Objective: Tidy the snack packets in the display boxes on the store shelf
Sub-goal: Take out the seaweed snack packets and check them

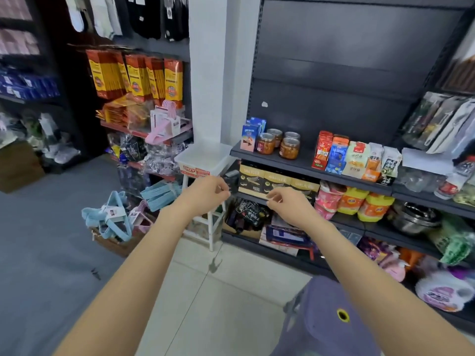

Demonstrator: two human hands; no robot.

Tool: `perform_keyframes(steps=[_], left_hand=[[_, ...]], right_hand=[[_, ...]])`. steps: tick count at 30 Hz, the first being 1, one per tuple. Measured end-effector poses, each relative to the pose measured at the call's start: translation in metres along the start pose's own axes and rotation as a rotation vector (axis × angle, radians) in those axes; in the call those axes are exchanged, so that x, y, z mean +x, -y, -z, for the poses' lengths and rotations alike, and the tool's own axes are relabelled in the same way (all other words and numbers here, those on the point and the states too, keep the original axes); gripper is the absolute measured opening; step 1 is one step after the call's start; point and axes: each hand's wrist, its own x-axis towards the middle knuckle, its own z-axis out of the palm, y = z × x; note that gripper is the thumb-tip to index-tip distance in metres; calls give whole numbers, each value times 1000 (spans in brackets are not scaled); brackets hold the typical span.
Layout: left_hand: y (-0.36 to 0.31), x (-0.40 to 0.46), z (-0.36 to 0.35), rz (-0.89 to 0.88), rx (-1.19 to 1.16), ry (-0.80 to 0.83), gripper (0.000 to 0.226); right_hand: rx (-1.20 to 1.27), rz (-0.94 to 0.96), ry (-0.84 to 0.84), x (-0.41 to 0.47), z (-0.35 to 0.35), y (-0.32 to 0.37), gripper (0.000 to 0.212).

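Display boxes of snack packets [356,158] stand in a row on the dark shelf [303,161] to my right: red, blue, white and orange packs, some leaning. My left hand [205,192] and my right hand [288,202] are both held out in front of me, lower than that shelf and to the left of the snacks. Both have loosely curled fingers with fingertips pinched, and neither holds anything. They are close to each other but not touching.
Jars [289,147] and blue cartons [250,137] sit left of the snacks. Black-and-gold boxes [276,182] fill the shelf below. A white stool with a tray [205,160] stands by the pillar. Hangers [115,217] lie on the floor at left; a purple bin [331,317] is near me.
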Motion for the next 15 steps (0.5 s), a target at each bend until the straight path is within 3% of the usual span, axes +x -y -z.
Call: perform_keyframes(steps=[7,15], left_hand=[[13,145,3,-30,-2,-64,22],[2,304,-24,-116,25,9,22]], right_hand=[[25,-48,-69,127,13,-28,32],[11,-94,-105,261,35,-102,28]])
